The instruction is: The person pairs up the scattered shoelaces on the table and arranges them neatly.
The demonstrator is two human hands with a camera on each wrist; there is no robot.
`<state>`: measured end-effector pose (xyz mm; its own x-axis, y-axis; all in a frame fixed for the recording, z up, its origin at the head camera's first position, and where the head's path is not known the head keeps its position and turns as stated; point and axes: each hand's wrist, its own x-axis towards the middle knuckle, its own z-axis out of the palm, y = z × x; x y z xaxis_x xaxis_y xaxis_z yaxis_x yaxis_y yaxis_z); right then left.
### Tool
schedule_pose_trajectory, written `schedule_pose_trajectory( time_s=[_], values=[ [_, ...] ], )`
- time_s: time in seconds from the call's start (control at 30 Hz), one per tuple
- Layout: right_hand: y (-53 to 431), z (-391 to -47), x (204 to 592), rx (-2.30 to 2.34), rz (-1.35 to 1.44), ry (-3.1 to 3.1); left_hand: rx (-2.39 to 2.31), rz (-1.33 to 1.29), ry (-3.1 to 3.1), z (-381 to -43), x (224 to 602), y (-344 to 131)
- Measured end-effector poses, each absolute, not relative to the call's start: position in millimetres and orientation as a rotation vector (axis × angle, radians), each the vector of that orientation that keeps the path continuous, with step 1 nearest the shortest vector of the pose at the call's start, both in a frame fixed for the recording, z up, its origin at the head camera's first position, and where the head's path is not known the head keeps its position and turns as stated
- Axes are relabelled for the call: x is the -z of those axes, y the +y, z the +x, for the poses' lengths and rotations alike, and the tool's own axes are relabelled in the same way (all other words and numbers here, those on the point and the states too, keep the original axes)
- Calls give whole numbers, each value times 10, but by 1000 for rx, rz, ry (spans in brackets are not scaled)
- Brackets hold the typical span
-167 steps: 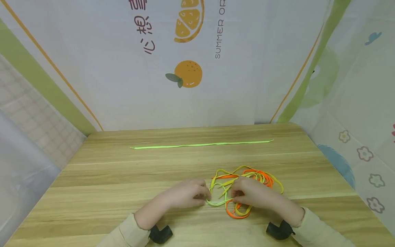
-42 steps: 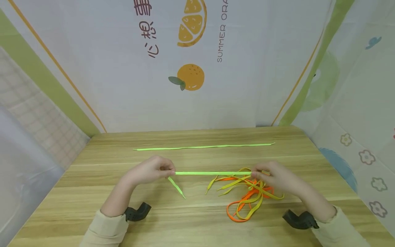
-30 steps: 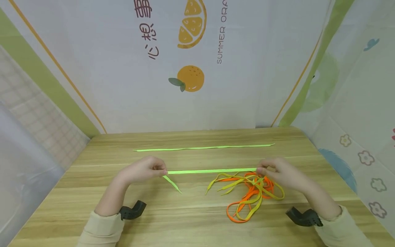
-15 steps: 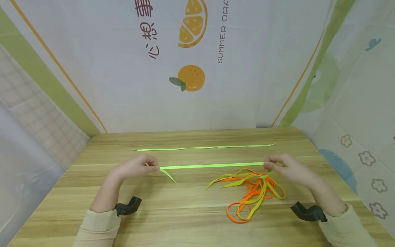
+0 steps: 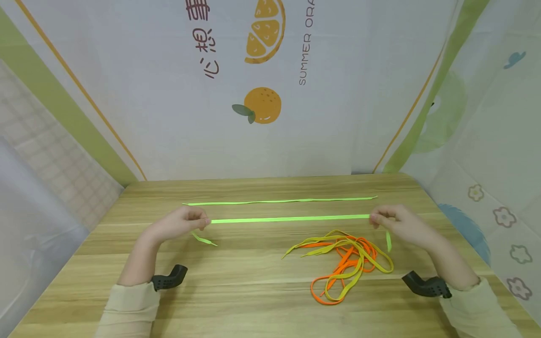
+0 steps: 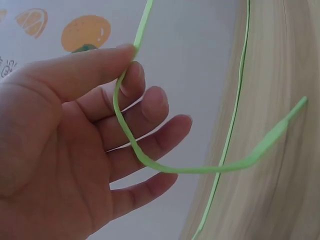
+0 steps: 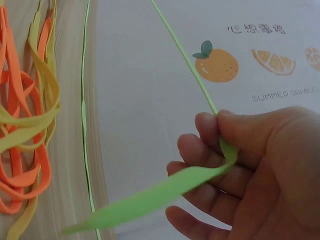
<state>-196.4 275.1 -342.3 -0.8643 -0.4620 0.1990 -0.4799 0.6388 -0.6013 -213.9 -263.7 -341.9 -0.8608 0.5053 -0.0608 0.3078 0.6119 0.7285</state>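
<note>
A neon green shoelace is stretched nearly straight between my two hands, above the table. My left hand pinches it near one end between thumb and index finger; in the left wrist view the loose end of this shoelace curves past the other fingers. My right hand pinches the other side, and a short tail with its tip hangs below, seen large in the right wrist view as the shoelace's flat end. Behind it, a second green shoelace lies straight across the table.
Orange shoelaces and yellow shoelaces lie in a loose tangle on the wooden table, in front of my right hand. A printed cloth hangs behind the table's far edge. Black wrist mounts sit at both sleeves.
The green shoelace has come out of the tangle. Both hands have spread apart and moved away from me with it, pulling it straight; its right tail now hangs free of the pile.
</note>
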Motion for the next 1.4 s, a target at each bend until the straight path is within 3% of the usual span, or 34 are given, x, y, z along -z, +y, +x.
schedule_pose_trajectory(
  time_s=[0.43,1.4],
  values=[
    [2964,-2117,3529,-1098,629,-2872,-1172,644,2584,-2242,3538,-2804],
    [3516,-2479,3815,-1050,301,-2952,-1396,272,2581,-2325,3831,-3383]
  ],
)
